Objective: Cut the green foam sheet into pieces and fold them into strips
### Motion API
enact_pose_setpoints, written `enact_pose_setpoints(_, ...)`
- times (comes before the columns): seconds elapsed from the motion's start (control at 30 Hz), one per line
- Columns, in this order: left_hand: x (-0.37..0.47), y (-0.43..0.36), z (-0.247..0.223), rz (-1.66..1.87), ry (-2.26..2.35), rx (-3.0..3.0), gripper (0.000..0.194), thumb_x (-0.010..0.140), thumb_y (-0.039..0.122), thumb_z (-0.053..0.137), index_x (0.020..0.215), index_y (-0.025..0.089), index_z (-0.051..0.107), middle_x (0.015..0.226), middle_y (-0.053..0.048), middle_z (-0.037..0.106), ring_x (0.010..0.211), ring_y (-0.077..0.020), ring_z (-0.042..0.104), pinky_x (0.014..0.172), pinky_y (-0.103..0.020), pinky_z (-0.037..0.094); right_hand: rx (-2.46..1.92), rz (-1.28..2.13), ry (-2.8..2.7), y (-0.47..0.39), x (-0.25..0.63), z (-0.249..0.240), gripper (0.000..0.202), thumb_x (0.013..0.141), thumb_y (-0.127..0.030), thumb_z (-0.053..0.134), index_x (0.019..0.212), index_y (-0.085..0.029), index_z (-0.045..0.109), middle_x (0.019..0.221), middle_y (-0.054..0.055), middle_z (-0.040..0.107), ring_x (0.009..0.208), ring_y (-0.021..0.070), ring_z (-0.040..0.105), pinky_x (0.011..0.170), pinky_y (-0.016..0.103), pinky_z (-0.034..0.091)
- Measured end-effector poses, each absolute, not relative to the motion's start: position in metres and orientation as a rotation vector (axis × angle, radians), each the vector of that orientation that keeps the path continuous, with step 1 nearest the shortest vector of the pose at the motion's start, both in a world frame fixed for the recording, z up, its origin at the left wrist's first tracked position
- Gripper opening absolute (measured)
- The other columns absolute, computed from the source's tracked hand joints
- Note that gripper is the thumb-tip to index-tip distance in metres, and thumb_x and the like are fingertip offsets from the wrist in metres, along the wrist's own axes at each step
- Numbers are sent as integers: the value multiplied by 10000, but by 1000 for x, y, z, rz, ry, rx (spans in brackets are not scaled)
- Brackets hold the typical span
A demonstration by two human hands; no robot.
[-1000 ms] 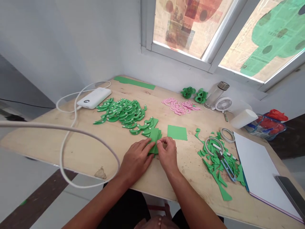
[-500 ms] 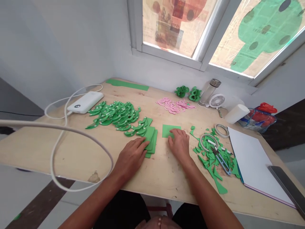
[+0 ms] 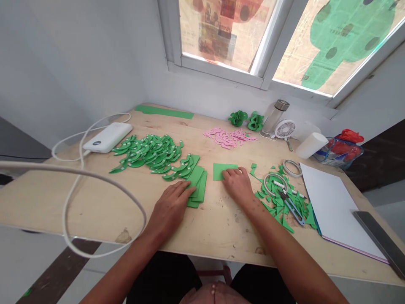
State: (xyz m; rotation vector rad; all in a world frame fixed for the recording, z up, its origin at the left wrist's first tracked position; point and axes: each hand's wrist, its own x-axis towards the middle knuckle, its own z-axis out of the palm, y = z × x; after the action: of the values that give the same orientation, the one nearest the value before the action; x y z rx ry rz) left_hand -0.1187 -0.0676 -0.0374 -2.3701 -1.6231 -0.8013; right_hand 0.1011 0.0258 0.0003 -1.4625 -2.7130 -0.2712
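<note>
My left hand (image 3: 172,203) rests with fingers stretched over the left edge of a loose, fanned stack of green paper rectangles (image 3: 200,188). To the right, my right hand (image 3: 238,184) has its fingers bent onto a single green paper rectangle (image 3: 218,172), covering its lower right part; the fingertips are partly hidden. A heap of curved green paper cutouts (image 3: 153,153) with small white tabs lies beyond my left hand. Right of my right forearm, scissors (image 3: 293,207) with blue handles lie on green paper scraps (image 3: 280,207) with a roll of tape (image 3: 274,184) and a white pen.
Pink cutouts (image 3: 229,138), two green paper shapes (image 3: 238,118), a bottle (image 3: 275,118) and a small fan (image 3: 285,128) stand along the back. White sheets (image 3: 335,207) and a phone (image 3: 378,236) lie right. A white power bank (image 3: 108,137) with looping cable (image 3: 142,207) is left.
My right hand's fingers have curled in more on the green rectangle, and its forearm has swung to the right over some scraps. My left hand stays by the stack. The view has shifted slightly.
</note>
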Motion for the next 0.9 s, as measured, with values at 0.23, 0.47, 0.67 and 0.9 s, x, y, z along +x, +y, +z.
enact_pose_setpoints(0.23,-110,-83,-22,-892,-1558,-2387,288,900,183,430,1121,203,614,1210,-88,644,1167,-260,565,973,-454,479,-1226,-372,-2877,35,107,8,228,867,-22,444,893,-149,632,819,113,689,752,223,596,834,355,319)
enact_pose_setpoints(0.47,-93,-93,-13,-958,-1551,-2414,325,894,167,438,1180,205,588,1221,-85,646,1187,-253,562,1001,-457,468,-1187,-415,-2803,30,113,15,261,892,-27,410,850,-154,634,748,81,669,709,202,574,904,372,324)
enact_pose_setpoints(0.67,-70,-108,-14,-1050,-1539,-2357,450,899,120,433,1346,161,460,1315,-138,578,1197,-231,554,990,-397,476,-1009,-289,-2665,-50,120,21,278,942,-85,374,892,-187,628,701,22,627,681,166,545,970,377,333)
enact_pose_setpoints(0.9,-65,-140,-22,-1192,-1414,-2455,287,872,59,456,1065,193,620,1030,-67,717,984,-192,644,876,-360,529,-948,122,-2634,-114,127,16,210,953,-138,414,1022,-184,607,799,49,683,729,183,591,929,417,392)
